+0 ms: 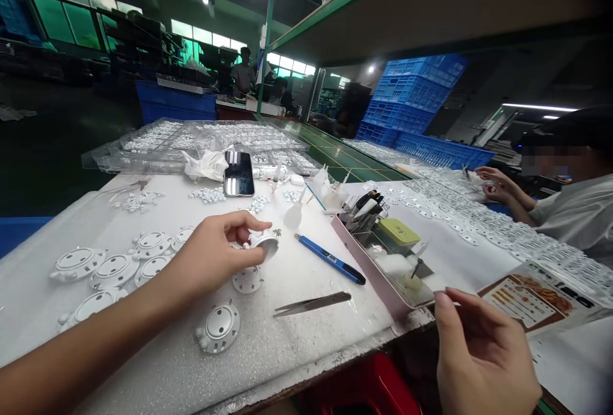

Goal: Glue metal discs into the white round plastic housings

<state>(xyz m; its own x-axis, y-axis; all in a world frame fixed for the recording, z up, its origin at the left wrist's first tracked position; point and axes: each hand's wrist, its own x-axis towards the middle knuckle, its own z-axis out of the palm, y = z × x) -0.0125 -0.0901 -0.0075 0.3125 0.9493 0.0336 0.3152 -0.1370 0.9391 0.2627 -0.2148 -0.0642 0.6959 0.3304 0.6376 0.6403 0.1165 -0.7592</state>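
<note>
- The pink box point(371, 278) stands between our left hand point(230, 246) and right hand point(483, 351); its wall bars a low, straight crossing.
- Pens point(366, 205) rise above its far end, so we'd need more height there.
- The blue cutter point(330, 258) and tweezers point(312, 304) lie flat; we could pass over them.
- We have bare mat point(297, 351) in front of the tweezers for a low slide.
- White discs point(115, 269) crowd our left.
- Farther off, the phone point(238, 173) and crumpled tissue point(205, 166) block us.

Mid-frame, the left hand point(227, 242) partly hides a white dish-shaped part point(271, 246), and a co-worker point(582, 211) (far right) is cut off.
</note>
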